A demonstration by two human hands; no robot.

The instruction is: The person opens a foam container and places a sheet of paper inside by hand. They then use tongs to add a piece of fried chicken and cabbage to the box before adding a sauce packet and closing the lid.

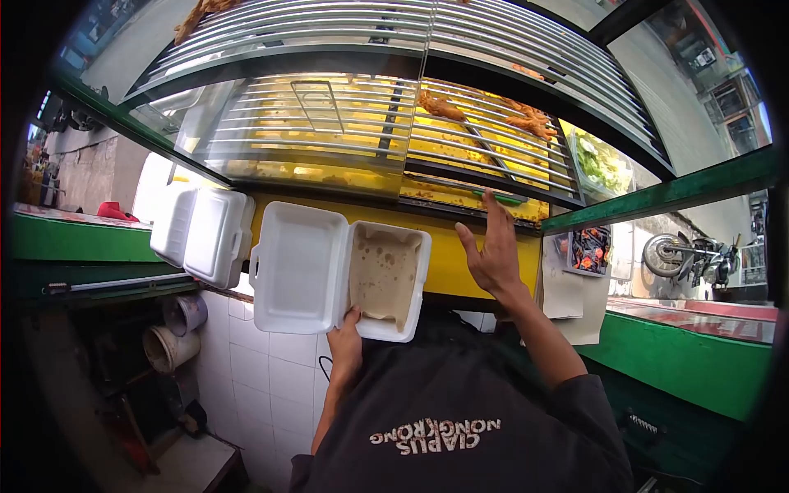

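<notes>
- Foam box (301, 267), opened flat, at the left hand; its right half holds a brown paper liner (382, 275) with darker spots.
- Left hand (347, 338) pinches the box's near edge, thumb over the rim beside the fold; its other fingers are mostly hidden.
- Right hand (493, 251) is empty and open, thumb apart, fingers stretched forward, well apart from the box.
- Brown paper (571, 316) lies right of the right hand, with a container of small dark and red packets (590, 250) just beyond.
- Closed foam boxes (215, 234) stand left of the left hand, farther forward.
- Tongs (487, 148) lie ahead of the right hand, their green end near its fingertips; contact is unclear.
- Beyond both hands, fried pieces (530, 122) rest on a metal rack (472, 168) over yellow.
- Leafy greens (598, 164) fill a clear container ahead and right of the right hand.
- Motorcycle (694, 259) farther off, right.
</notes>
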